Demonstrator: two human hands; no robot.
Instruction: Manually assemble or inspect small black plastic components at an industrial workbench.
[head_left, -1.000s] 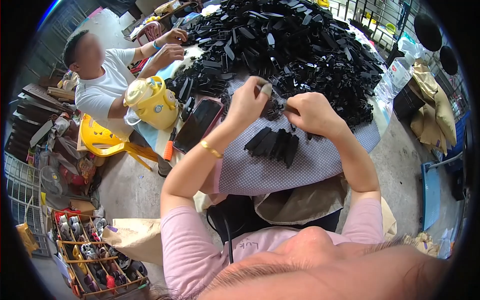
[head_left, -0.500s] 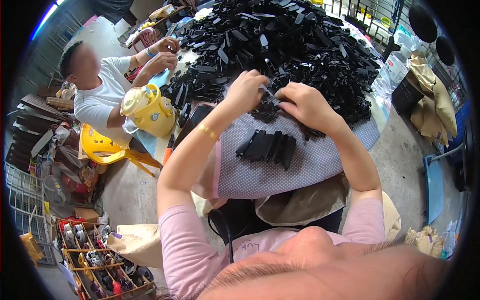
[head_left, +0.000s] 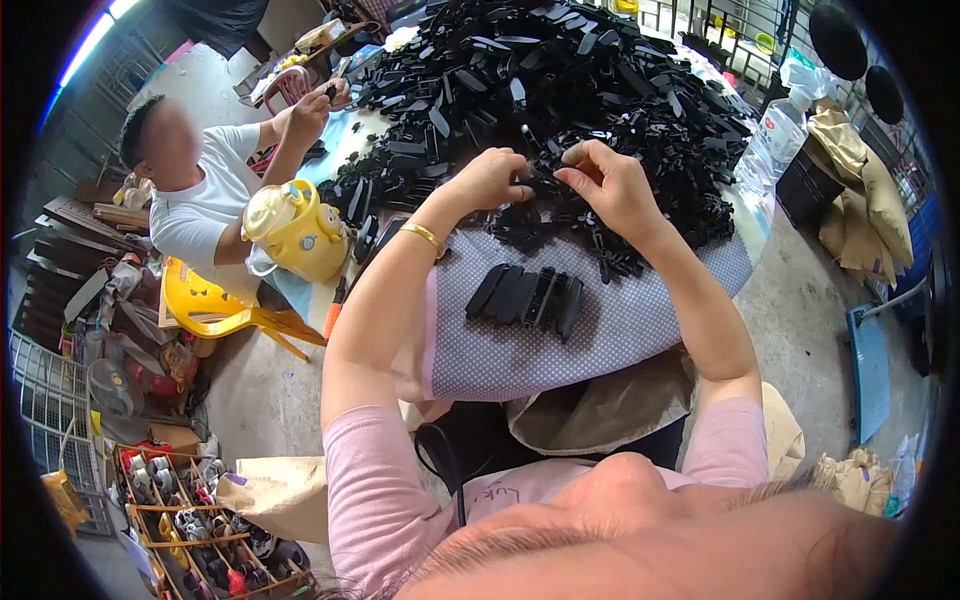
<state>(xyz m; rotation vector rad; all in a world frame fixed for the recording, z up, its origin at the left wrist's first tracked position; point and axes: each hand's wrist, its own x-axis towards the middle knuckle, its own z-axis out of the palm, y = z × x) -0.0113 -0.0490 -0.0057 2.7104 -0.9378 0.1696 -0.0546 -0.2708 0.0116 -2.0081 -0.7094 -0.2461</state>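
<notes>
A large heap of black plastic parts (head_left: 520, 80) covers the far side of the table. My left hand (head_left: 490, 182) is at the heap's near edge, fingers curled and thumb tucked under; whatever it grips blends into the dark parts. Just to its right, my right hand (head_left: 612, 190) has thumb and forefinger brought together, and one fingertip looks greyish. Anything between those fingers is too small to make out. Nearer to me, several long black parts (head_left: 525, 298) lie side by side in a row on a grey dotted cloth (head_left: 500, 362).
At the left, a person in a white shirt (head_left: 205, 190) holds a small dark piece. A yellow jug (head_left: 300, 240) stands near an orange-handled tool (head_left: 334, 315). A clear plastic bottle (head_left: 775, 140) is at the table's right edge. A brown sack (head_left: 600, 415) hangs below the front edge.
The clear strip seen between my hands is no longer visible. My hands have drawn slightly apart, the right one lifting a little. The other person's hands have risen.
</notes>
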